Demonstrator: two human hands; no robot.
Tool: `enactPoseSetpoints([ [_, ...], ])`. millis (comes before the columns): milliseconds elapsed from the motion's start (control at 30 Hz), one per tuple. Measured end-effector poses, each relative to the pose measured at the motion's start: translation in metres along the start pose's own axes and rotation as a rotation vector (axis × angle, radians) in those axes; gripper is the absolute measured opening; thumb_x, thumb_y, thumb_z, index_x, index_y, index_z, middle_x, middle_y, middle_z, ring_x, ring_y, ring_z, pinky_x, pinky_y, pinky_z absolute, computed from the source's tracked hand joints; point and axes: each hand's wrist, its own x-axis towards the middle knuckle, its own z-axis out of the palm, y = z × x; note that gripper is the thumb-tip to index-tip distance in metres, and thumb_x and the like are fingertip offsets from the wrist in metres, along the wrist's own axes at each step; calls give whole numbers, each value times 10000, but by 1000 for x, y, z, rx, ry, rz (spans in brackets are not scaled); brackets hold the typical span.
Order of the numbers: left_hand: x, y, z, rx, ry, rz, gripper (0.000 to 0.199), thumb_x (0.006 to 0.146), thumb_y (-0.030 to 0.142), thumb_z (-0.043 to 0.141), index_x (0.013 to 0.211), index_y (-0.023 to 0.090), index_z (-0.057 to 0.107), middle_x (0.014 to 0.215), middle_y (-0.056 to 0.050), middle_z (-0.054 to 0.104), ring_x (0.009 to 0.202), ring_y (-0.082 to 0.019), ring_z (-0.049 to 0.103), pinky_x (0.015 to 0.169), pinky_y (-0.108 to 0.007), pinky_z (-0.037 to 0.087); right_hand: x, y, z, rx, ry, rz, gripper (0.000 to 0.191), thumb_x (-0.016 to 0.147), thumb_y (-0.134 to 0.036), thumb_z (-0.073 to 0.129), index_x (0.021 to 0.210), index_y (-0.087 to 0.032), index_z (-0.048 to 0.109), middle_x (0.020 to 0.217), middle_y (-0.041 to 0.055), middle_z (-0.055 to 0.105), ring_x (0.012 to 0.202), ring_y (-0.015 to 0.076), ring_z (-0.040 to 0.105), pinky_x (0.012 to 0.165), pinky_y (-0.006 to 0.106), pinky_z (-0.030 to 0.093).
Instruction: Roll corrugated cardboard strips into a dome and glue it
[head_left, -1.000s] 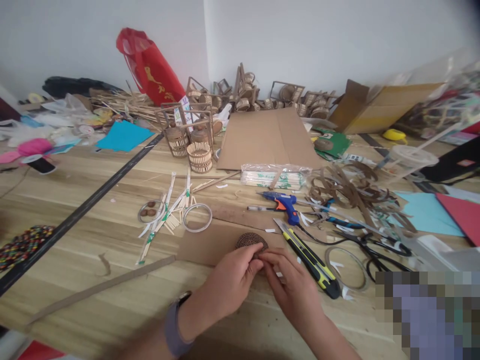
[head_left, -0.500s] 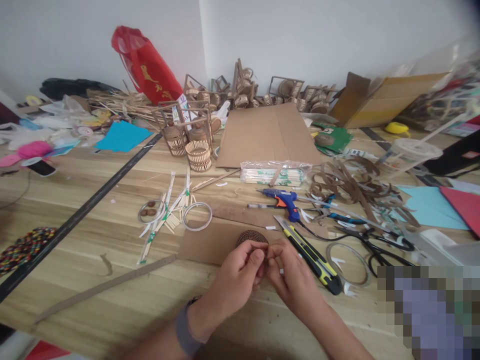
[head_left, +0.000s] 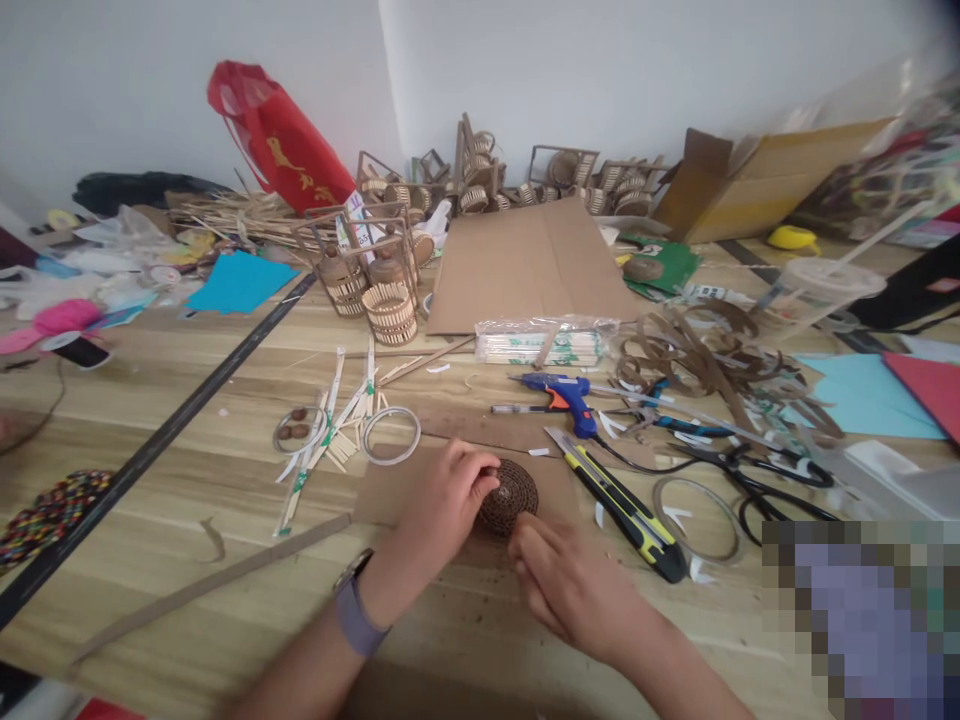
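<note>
A round coil of corrugated cardboard strip (head_left: 510, 497) lies flat on a brown cardboard sheet (head_left: 382, 490) in front of me. My left hand (head_left: 454, 505) reaches over the coil's left side, thumb and forefinger pinched at its upper-left edge; a small brown bit shows at the fingertips, too little to name. Close by the coil's lower-right edge, my right hand (head_left: 559, 580) is closed with fingers curled in, and its contents are hidden. Right of the coil lies a yellow-and-black utility knife (head_left: 619, 505). Beyond that are a blue glue gun (head_left: 566, 397) and black scissors (head_left: 757, 480).
Tape rings (head_left: 391, 436) and wrapped sticks (head_left: 330, 440) lie to the left. Curled brown strips (head_left: 697, 350) heap up at the right, near a lidded plastic cup (head_left: 821, 290). Small slatted buckets (head_left: 390, 315) stand behind, beside a large cardboard sheet (head_left: 525, 270).
My hands have moved apart from their shared pinch in front of the coil. The left shifted up and left; the right dropped slightly lower. More of the coil now shows.
</note>
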Motion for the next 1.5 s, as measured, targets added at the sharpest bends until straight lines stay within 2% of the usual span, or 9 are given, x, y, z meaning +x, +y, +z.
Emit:
enactPoseSetpoints([
  [100,-2,-6,2,118,-71,51,183,951,158,451,1051,189,601,1018,-70,619,928,-203,613,822,-365,526,0,-1,6,-69,-66,-8,225,836,-30,381,726,-211,457,656,15,562,540,154,498,523,261,359],
  [300,-1,-3,8,170,-128,113,203,931,100,473,1070,172,603,1060,-82,630,965,-204,625,865,-369,540,2,-5,12,-245,-77,-102,318,928,-80,339,698,-202,520,600,24,590,497,162,514,475,300,314],
  [500,-2,-3,10,212,-198,149,240,918,66,470,1080,160,620,1045,-84,636,973,-208,623,873,-364,542,2,-5,15,-254,-96,-75,262,936,-147,426,710,-192,548,602,23,618,495,163,549,476,306,324],
  [800,-1,-5,17,227,-200,162,255,896,22,473,1040,156,635,1014,-76,641,945,-200,616,845,-353,544,1,-5,17,-228,-150,-48,222,910,-134,462,719,-187,561,629,15,637,516,165,578,492,309,370],
  [1033,0,-6,18,210,-191,165,233,887,29,500,1006,156,654,1006,-73,661,937,-200,623,834,-347,548,-1,-7,16,-209,-153,-39,213,926,-196,508,719,-186,557,627,15,649,520,169,588,502,303,362],
  [1333,-1,-21,23,136,-146,217,234,882,77,479,975,182,666,982,-77,677,880,-197,634,781,-331,553,-1,-6,7,-147,-49,17,260,943,-338,561,728,-192,563,626,-16,646,552,139,594,526,270,362],
  [1500,-3,-22,23,114,-112,247,227,902,120,458,967,171,670,969,-96,682,882,-209,644,774,-341,561,-2,4,-16,-185,112,81,327,988,-334,471,703,-205,566,597,-33,643,526,114,589,535,247,375],
])
